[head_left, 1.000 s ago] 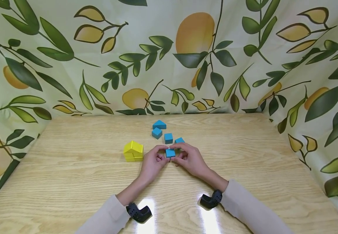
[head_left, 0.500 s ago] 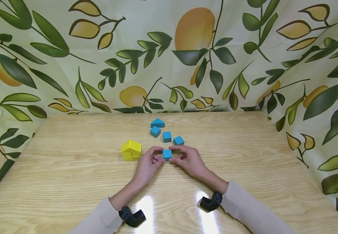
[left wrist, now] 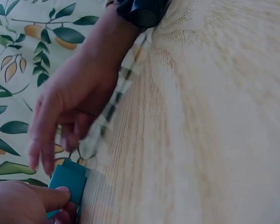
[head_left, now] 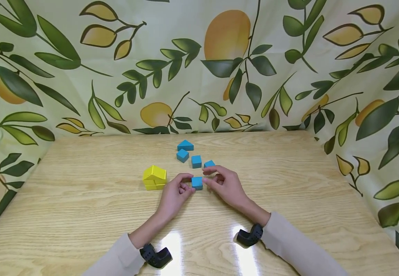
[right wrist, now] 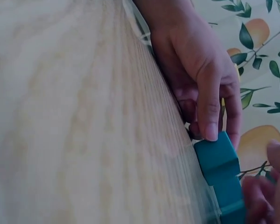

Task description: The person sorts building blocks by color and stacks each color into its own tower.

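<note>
Near the table's middle lies a small blue block (head_left: 197, 184). My left hand (head_left: 174, 194) pinches it from the left, index finger at the back and thumb at the front corner; the right wrist view shows that thumb on the near blue block (right wrist: 217, 158). Just to its right is my right hand (head_left: 227, 188), thumb and index finger apart and nothing gripped between them. Its index fingertip partly covers another blue block (head_left: 209, 164) behind. The left wrist view has my right hand (left wrist: 79, 93) hanging over the blue pieces (left wrist: 67, 182).
Farther back on the wooden table (head_left: 92, 214) are a blue cube (head_left: 196, 161), a turned blue cube (head_left: 183, 155) and a blue triangular block (head_left: 185, 145). A yellow house-shaped stack (head_left: 155, 178) stands left of my left hand. Leaf-and-fruit patterned cloth (head_left: 171, 84) hangs behind.
Both hands held the near blue block earlier. My right hand has let go and lifted slightly up and right, over the block behind. The left hand stays on it.
</note>
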A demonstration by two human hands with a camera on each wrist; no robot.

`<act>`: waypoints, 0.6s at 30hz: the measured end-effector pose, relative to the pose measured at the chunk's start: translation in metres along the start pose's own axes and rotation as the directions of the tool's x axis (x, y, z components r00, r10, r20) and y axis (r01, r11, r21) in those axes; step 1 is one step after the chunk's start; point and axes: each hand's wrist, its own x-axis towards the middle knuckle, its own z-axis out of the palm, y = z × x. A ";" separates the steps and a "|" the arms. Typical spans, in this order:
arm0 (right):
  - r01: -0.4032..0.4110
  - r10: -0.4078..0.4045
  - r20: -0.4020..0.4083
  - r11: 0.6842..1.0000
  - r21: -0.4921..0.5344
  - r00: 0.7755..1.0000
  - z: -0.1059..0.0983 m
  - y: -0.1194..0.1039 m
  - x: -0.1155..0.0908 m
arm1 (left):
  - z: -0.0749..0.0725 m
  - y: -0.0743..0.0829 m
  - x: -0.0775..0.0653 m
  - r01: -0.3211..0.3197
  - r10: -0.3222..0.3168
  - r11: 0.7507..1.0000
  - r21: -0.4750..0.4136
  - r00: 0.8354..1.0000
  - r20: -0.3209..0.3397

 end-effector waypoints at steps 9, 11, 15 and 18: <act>-0.061 0.024 -0.202 0.982 -0.181 0.979 -0.005 0.011 0.006 | 0.001 -0.003 0.000 -0.017 0.017 1.000 0.006 1.000 -0.026; -0.102 0.064 -0.198 0.977 -0.186 0.978 -0.005 0.012 0.008 | 0.002 -0.004 0.000 -0.022 0.023 1.000 0.008 0.999 -0.028; -0.141 0.101 -0.190 0.967 -0.213 0.977 -0.004 0.012 0.011 | 0.002 -0.004 0.002 -0.031 0.031 0.999 0.007 0.999 -0.024; -0.153 0.111 -0.185 0.961 -0.232 0.976 -0.004 0.012 0.013 | 0.002 -0.004 0.001 -0.022 0.022 1.000 0.003 0.999 -0.024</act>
